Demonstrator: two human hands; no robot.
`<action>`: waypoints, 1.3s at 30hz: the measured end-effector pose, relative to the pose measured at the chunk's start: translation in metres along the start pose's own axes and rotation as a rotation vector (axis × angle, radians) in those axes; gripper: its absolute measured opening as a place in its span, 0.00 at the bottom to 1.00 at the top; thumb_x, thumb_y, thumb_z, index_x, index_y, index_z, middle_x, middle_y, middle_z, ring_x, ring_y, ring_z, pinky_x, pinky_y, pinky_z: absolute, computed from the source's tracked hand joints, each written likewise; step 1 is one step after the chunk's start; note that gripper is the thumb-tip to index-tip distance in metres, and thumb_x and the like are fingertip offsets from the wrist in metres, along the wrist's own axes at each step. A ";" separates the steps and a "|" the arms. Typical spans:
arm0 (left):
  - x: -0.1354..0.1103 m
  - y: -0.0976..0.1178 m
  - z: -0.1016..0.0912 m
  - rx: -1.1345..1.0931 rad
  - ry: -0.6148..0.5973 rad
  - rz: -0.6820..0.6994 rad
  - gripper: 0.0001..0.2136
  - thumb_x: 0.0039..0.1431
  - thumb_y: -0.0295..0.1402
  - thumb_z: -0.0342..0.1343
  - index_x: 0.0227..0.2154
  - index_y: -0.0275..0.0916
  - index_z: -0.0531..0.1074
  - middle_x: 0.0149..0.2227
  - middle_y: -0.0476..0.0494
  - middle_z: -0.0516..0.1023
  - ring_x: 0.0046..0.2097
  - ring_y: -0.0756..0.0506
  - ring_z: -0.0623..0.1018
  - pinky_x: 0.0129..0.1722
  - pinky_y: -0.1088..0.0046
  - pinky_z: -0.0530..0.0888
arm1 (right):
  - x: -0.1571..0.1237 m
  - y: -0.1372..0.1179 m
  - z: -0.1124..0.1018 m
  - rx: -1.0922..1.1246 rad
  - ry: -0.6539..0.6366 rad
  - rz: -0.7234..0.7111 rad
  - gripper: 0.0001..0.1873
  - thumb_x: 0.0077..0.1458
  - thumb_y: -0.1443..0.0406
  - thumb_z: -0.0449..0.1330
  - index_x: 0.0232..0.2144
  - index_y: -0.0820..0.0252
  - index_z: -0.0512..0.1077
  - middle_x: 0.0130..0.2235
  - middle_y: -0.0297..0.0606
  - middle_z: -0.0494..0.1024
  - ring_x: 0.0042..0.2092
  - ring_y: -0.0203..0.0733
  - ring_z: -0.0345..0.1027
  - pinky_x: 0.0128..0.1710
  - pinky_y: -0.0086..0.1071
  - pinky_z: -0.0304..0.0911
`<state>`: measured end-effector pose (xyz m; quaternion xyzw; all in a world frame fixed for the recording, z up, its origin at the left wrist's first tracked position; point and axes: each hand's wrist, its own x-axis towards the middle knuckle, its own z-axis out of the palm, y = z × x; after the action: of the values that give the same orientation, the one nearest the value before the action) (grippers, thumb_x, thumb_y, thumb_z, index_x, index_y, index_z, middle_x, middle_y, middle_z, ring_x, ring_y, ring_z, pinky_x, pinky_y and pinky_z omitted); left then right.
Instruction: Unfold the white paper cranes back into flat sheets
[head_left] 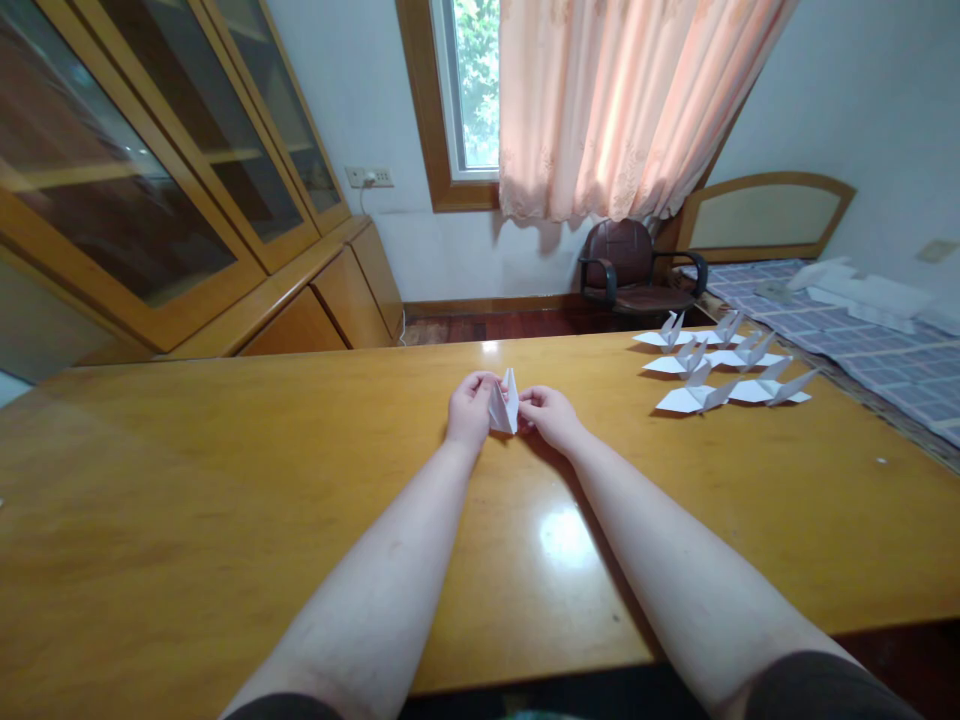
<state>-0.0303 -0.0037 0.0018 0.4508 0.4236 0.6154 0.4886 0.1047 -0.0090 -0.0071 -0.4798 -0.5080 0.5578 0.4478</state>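
Observation:
A small piece of folded white paper (504,408) with upright points stands over the middle of the table (300,480). My left hand (472,408) is closed on its left side, thumb and fingers pinching the paper. My right hand (551,412) is closed at the paper's right edge, the fingertips pinched against it; part of the grip is hidden. To the right, several finished white paper cranes (696,398) stand in rows, wings and necks raised, apart from my hands.
A wooden cabinet with glass doors (150,150) is at the left. Behind the table are a brown armchair (630,265) and a pink curtain (600,110). A bed (847,320) with a checked cover lies at the right. A tiny white scrap (881,461) is on the table.

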 end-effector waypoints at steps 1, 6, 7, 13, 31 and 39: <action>-0.001 0.001 0.000 -0.020 -0.016 -0.009 0.17 0.51 0.49 0.55 0.30 0.38 0.70 0.25 0.47 0.76 0.25 0.49 0.76 0.29 0.71 0.72 | 0.001 0.001 -0.001 -0.001 0.039 -0.002 0.11 0.41 0.59 0.62 0.25 0.59 0.66 0.19 0.31 0.72 0.20 0.34 0.64 0.18 0.27 0.59; -0.005 0.005 -0.003 -0.109 -0.173 -0.091 0.33 0.50 0.63 0.40 0.28 0.34 0.73 0.25 0.37 0.79 0.29 0.42 0.79 0.33 0.64 0.75 | 0.009 0.004 -0.009 0.007 0.253 -0.088 0.13 0.42 0.58 0.62 0.28 0.59 0.67 0.22 0.32 0.73 0.22 0.36 0.66 0.21 0.29 0.62; -0.005 0.004 -0.003 -0.122 -0.213 -0.118 0.35 0.50 0.64 0.38 0.28 0.34 0.73 0.26 0.35 0.79 0.30 0.42 0.79 0.34 0.63 0.75 | 0.010 0.004 -0.011 0.020 0.294 -0.113 0.13 0.42 0.58 0.62 0.29 0.60 0.68 0.23 0.33 0.73 0.23 0.36 0.67 0.22 0.30 0.63; 0.001 -0.007 0.002 0.054 -0.171 -0.100 0.21 0.45 0.47 0.62 0.37 0.35 0.73 0.36 0.37 0.79 0.31 0.47 0.77 0.35 0.68 0.74 | 0.010 0.000 -0.015 0.177 0.365 -0.210 0.17 0.42 0.55 0.63 0.30 0.60 0.68 0.27 0.34 0.74 0.27 0.36 0.68 0.26 0.30 0.65; 0.003 -0.009 0.005 0.032 -0.130 -0.143 0.13 0.44 0.33 0.63 0.34 0.35 0.72 0.33 0.43 0.79 0.35 0.46 0.77 0.38 0.67 0.74 | 0.006 -0.001 -0.006 0.319 0.161 -0.202 0.17 0.35 0.61 0.69 0.29 0.59 0.70 0.31 0.35 0.77 0.32 0.37 0.70 0.34 0.32 0.66; -0.002 -0.004 0.006 -0.116 -0.276 -0.194 0.24 0.43 0.32 0.64 0.46 0.35 0.68 0.42 0.39 0.78 0.40 0.46 0.77 0.44 0.66 0.72 | 0.009 0.001 -0.012 0.433 0.198 -0.208 0.16 0.37 0.60 0.69 0.30 0.58 0.70 0.30 0.34 0.77 0.32 0.37 0.71 0.35 0.32 0.67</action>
<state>-0.0230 -0.0048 -0.0007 0.4594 0.3577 0.5209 0.6243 0.1150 0.0011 -0.0090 -0.3703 -0.3768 0.5549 0.6426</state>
